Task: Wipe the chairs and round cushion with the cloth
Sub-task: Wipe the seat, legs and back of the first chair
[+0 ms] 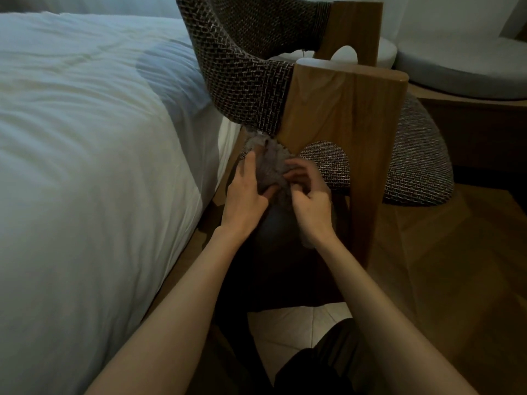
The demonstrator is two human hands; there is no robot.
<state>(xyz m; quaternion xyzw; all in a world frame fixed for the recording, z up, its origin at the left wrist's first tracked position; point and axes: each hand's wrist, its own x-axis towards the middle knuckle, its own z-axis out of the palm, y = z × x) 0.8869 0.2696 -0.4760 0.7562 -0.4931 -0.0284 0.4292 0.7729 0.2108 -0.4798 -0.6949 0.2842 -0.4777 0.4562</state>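
**Operator:** Where is the cloth right now?

**Spotter:** The grey cloth (271,166) is bunched between your two hands, in front of the chair (342,115). It sits just under the lower corner of the woven backrest (251,81), where the weave meets the wooden upright (368,178). Its top edge reaches that corner, but I cannot tell whether it actually touches it.

**Operator:** And my left hand?

**Spotter:** Your left hand (245,195) grips the cloth's left side. The fingers (251,161) run up along its outer edge, and the thumb (268,191) is folded in across the lower part. The cloth is pinched between thumb and fingers.

**Operator:** The right?

**Spotter:** Your right hand (312,203) has its fingers (299,171) curled tightly inward, holding the cloth's right edge. More cloth hangs down behind the two hands into the dark gap beneath them, and a bit shows below your right wrist.

**Operator:** What sits around me?

**Spotter:** The chair's woven seat (416,158) lies to the right of your hands, behind the upright. The white bed (85,138) runs along your left side, close to the chair. The round cushion (456,72) is far right at the top, well apart from the cloth. Wooden floor (456,266) spreads out on your right.
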